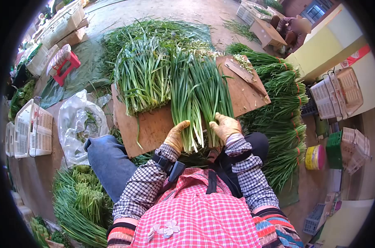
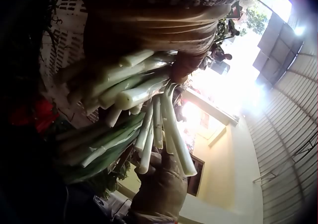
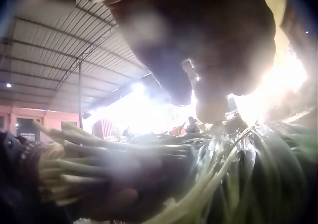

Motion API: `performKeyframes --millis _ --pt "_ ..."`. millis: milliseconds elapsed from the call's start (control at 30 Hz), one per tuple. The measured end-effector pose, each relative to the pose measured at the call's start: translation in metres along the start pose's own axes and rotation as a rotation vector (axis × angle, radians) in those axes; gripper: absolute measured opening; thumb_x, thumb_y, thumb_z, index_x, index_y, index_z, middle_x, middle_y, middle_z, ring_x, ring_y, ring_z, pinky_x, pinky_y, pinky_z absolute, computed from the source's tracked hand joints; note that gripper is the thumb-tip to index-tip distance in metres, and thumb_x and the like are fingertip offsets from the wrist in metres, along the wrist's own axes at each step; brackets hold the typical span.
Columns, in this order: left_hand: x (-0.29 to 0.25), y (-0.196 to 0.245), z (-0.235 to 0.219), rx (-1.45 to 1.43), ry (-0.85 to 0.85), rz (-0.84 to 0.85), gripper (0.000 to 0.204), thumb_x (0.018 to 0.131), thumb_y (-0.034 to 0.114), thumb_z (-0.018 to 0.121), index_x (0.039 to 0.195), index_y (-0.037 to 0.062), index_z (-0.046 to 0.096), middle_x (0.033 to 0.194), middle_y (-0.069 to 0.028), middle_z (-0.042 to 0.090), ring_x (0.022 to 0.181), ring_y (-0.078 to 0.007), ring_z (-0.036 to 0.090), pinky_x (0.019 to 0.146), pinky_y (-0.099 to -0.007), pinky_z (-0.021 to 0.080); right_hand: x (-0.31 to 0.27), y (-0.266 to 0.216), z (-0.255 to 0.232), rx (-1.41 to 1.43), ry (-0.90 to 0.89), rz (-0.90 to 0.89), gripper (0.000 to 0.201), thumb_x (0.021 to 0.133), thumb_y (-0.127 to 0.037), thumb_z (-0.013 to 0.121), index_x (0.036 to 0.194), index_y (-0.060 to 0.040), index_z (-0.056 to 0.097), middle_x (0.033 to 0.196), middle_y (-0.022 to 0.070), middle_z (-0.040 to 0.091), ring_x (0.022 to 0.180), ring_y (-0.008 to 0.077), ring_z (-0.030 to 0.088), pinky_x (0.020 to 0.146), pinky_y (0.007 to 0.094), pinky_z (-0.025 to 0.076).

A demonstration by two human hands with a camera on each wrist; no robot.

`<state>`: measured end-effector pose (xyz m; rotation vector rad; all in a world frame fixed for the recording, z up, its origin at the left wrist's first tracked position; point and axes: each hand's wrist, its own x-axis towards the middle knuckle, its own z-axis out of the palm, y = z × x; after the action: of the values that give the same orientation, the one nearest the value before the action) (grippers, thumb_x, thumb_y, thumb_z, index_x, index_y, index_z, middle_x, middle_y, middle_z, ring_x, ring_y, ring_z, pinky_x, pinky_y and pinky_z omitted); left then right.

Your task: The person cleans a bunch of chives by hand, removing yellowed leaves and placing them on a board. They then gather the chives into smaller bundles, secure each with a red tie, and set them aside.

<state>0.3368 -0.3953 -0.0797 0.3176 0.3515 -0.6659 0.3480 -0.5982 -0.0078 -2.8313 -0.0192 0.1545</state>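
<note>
My gloved left hand [image 1: 177, 135] grips a bunch of garlic chives [image 1: 186, 97], their pale stem ends pointing toward my lap. In the left wrist view the cut white stems [image 2: 131, 95] fan out below that glove. At the right, my gloved right hand [image 1: 226, 126] pinches stalks at the side of a second bunch [image 1: 215, 89]. The right wrist view has its fingertips [image 3: 211, 107] close over green leaves. Both bunches lie over a wooden board [image 1: 154, 132], beside a larger loose pile of chives [image 1: 142, 76] on the left.
Tied chive bundles [image 1: 278, 120] line the right side, with more chives [image 1: 82, 202] at lower left. A clear plastic bag [image 1: 78, 124], white crates [image 1: 41, 128] and a red stool [image 1: 67, 68] stand left. A strip of wood [image 1: 245, 76] lies on the board. Another person [image 1: 295, 35] sits far right.
</note>
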Motion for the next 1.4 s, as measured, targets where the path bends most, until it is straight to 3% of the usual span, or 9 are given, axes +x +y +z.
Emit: performKeyframes --millis 233,300,433,633,900,933,1067,1267,1400 --pt "0.007 -0.004 0.001 0.138 0.159 0.064 0.03 0.086 0.017 0.064 0.11 -0.0002 0.061 0.1 -0.0159 0.068 0.087 -0.0297 0.068 0.08 -0.046 0.057 0.018 0.005 0.035 0.335 -0.125 -0.276 0.026 0.089 -0.017 0.056 0.111 -0.0069 0.065 0.101 0.0113 0.069 0.087 0.0262 0.067 0.08 0.0369 0.052" --pt "0.004 -0.005 0.005 0.223 0.235 0.091 0.029 0.086 0.018 0.066 0.108 -0.0003 0.061 0.097 -0.015 0.069 0.083 -0.0288 0.068 0.076 -0.0449 0.058 0.016 -0.012 -0.011 0.717 -0.333 0.101 0.021 0.088 -0.015 0.06 0.106 -0.0076 0.067 0.091 0.012 0.068 0.08 0.018 0.066 0.075 0.0326 0.055" --pt "0.002 -0.006 0.009 0.225 0.215 0.123 0.029 0.086 0.018 0.066 0.107 -0.0008 0.062 0.096 -0.0147 0.069 0.08 -0.0283 0.069 0.073 -0.0439 0.058 0.047 0.018 -0.01 0.073 0.298 -0.161 0.018 0.085 -0.016 0.063 0.101 -0.0093 0.068 0.091 0.0127 0.068 0.084 0.0273 0.066 0.078 0.0371 0.054" --pt "0.007 -0.007 0.004 0.2 0.214 0.122 0.03 0.085 0.018 0.067 0.108 -0.0009 0.061 0.097 -0.015 0.069 0.08 -0.0287 0.069 0.074 -0.0441 0.058 0.068 -0.015 -0.019 -0.241 0.032 -0.144 0.062 0.077 -0.027 0.072 0.134 -0.0142 0.051 0.135 0.0143 0.048 0.119 0.0319 0.051 0.101 0.0412 0.042" --pt "0.005 -0.008 0.004 0.231 0.214 0.139 0.031 0.085 0.02 0.067 0.107 -0.0008 0.062 0.096 -0.0139 0.069 0.078 -0.0279 0.069 0.072 -0.0439 0.058 0.097 0.0 0.006 -0.107 0.184 -0.011 0.025 0.075 -0.018 0.071 0.098 -0.0093 0.071 0.127 0.0118 0.056 0.112 0.0301 0.056 0.099 0.0392 0.043" --pt "0.005 -0.007 0.004 0.243 0.228 0.131 0.03 0.085 0.021 0.067 0.106 -0.0005 0.063 0.095 -0.0132 0.069 0.077 -0.0273 0.068 0.071 -0.0431 0.058 0.096 0.007 0.005 -0.065 0.315 -0.138 0.017 0.075 -0.016 0.069 0.089 -0.0069 0.069 0.106 0.0153 0.063 0.1 0.032 0.061 0.091 0.0387 0.046" --pt "-0.003 -0.006 0.016 0.263 0.232 0.133 0.028 0.086 0.021 0.066 0.104 -0.0001 0.064 0.093 -0.0127 0.069 0.076 -0.0263 0.069 0.07 -0.0415 0.059 0.082 0.002 -0.031 0.106 0.557 -0.259 0.014 0.081 -0.018 0.07 0.082 -0.0035 0.067 0.118 0.0098 0.062 0.098 0.0296 0.062 0.092 0.0375 0.047" --pt "-0.006 -0.004 0.02 0.243 0.235 0.091 0.027 0.086 0.022 0.066 0.103 0.0005 0.064 0.092 -0.0129 0.069 0.076 -0.0262 0.069 0.069 -0.0416 0.058 0.021 -0.019 -0.098 1.264 -0.101 -0.538 0.021 0.089 -0.02 0.066 0.08 -0.0016 0.066 0.098 0.0103 0.067 0.09 0.0159 0.063 0.082 0.0283 0.05" --pt "-0.006 -0.005 0.019 0.255 0.217 0.093 0.026 0.086 0.022 0.066 0.102 0.0007 0.064 0.091 -0.0127 0.069 0.075 -0.026 0.069 0.067 -0.0418 0.058 -0.016 -0.006 -0.087 0.541 -0.491 -0.085 0.023 0.086 -0.025 0.07 0.085 -0.0023 0.069 0.081 0.0067 0.069 0.082 0.0162 0.064 0.079 0.0296 0.05"
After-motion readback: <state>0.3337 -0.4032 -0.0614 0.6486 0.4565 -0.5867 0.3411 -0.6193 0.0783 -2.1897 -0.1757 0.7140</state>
